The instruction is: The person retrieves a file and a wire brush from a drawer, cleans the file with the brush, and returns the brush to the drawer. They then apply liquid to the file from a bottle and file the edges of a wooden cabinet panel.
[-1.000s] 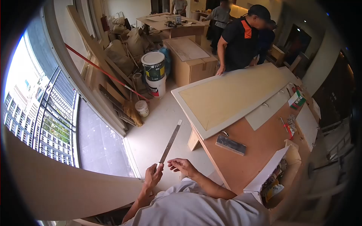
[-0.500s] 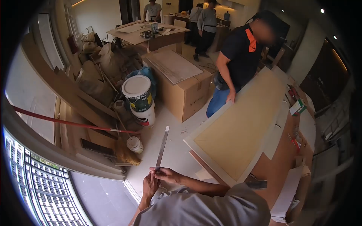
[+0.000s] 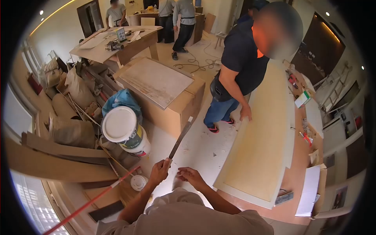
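Note:
A long narrow blade-like tool [image 3: 181, 139] with a pale tip points up and away from me. My left hand [image 3: 160, 171] is closed around its near end. To the right of it, my right hand [image 3: 190, 176] is held apart from the tool, fingers partly spread and holding nothing. Beyond it at the right lies a long cream panel [image 3: 254, 156] with a pale border, resting on the brown worktable [image 3: 291, 196]. A co-worker [image 3: 243, 66] in a dark shirt stands at the panel's far left edge, one hand [image 3: 246, 112] touching it.
A large cardboard box [image 3: 172, 117] with a board on top stands ahead. Left of it are stacked buckets [image 3: 119, 125], sacks [image 3: 74, 84] and leaning planks [image 3: 66, 150]. A red pole [image 3: 90, 201] crosses the lower left. Other people stand around a far table [image 3: 137, 37].
The view has swung right and moved nearer the box and co-worker. My right hand touched the tool half a second ago and is now apart from it.

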